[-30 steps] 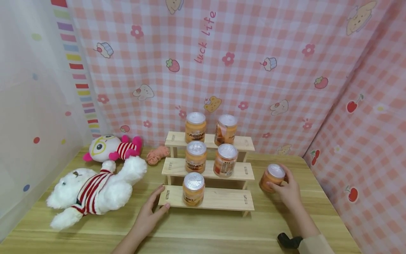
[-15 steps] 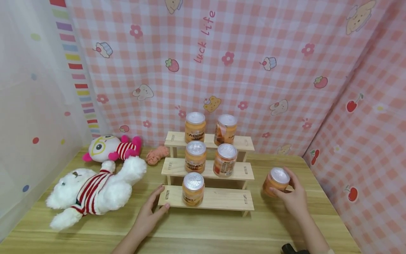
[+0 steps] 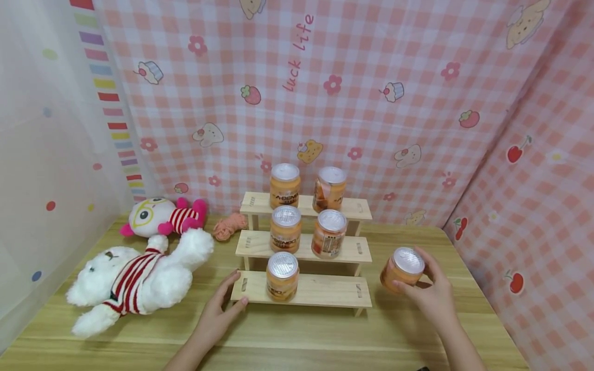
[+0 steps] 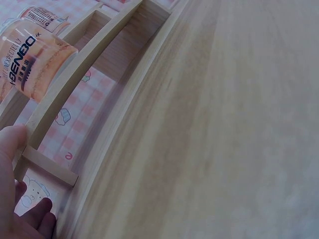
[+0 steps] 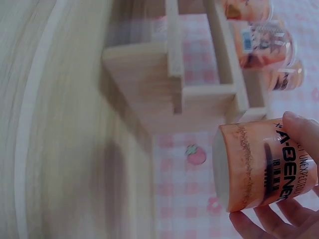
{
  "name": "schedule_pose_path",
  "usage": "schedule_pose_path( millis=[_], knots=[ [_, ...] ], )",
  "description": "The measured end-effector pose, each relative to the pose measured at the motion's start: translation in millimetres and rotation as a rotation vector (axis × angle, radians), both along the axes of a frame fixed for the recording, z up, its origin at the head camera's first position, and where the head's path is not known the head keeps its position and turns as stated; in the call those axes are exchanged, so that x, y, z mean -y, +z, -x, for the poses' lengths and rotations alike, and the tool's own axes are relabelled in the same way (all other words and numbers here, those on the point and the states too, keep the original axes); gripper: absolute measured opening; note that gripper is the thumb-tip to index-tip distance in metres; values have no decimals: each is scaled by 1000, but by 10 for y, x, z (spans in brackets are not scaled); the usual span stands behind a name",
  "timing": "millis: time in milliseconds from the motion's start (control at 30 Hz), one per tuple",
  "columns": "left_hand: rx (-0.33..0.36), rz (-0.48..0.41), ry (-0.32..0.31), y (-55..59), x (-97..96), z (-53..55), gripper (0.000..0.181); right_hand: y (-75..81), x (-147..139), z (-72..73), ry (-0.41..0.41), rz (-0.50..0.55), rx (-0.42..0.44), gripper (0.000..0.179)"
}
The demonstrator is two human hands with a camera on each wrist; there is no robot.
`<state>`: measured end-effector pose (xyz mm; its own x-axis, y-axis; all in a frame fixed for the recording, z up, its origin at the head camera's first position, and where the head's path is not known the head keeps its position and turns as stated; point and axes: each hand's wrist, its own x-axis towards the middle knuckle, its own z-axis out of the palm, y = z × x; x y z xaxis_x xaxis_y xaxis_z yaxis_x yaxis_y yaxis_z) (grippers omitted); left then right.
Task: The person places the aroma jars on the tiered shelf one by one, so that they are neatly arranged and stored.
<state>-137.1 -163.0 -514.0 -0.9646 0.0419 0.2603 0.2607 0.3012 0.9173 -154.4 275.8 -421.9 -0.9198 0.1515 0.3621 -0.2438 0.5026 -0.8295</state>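
Note:
My right hand (image 3: pixel 435 298) grips an orange-labelled can (image 3: pixel 401 271) with a silvery lid, right of the three-tier wooden shelf (image 3: pixel 325 291). In the right wrist view the can's pale base shows and it hangs above the table, thumb on one side and fingers on the other. My left hand (image 3: pixel 215 315) holds the left end of the lowest tier, thumb at the front edge and fingers behind. A matching can (image 3: pixel 282 278) stands left of centre on that tier. Two cans stand on the middle tier, including one can (image 3: pixel 329 237) at right, and two on the top tier.
A white plush bear (image 3: pixel 134 283) in a striped sweater lies at the left of the table (image 3: pixel 297 342). Behind it are a pink-and-white doll (image 3: pixel 167 216) and a bundle of peach yarn (image 3: pixel 229 226). A pink checked cloth (image 3: pixel 371 129) hangs behind.
My right hand has drawn the can a little toward me, its lid now tipped slightly more to the front. The left hand and the shelf have stayed in place.

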Motion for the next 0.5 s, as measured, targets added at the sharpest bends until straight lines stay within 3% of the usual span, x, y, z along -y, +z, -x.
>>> schedule_pose_path(
  millis=[267,500],
  knots=[
    [-7,-2,3,-21,0,10,62,152,206,-122,43,68,-21,84],
    [14,5,7,-5,-1,3,62,209,380,-164,90,51,-22,83]
  ],
)
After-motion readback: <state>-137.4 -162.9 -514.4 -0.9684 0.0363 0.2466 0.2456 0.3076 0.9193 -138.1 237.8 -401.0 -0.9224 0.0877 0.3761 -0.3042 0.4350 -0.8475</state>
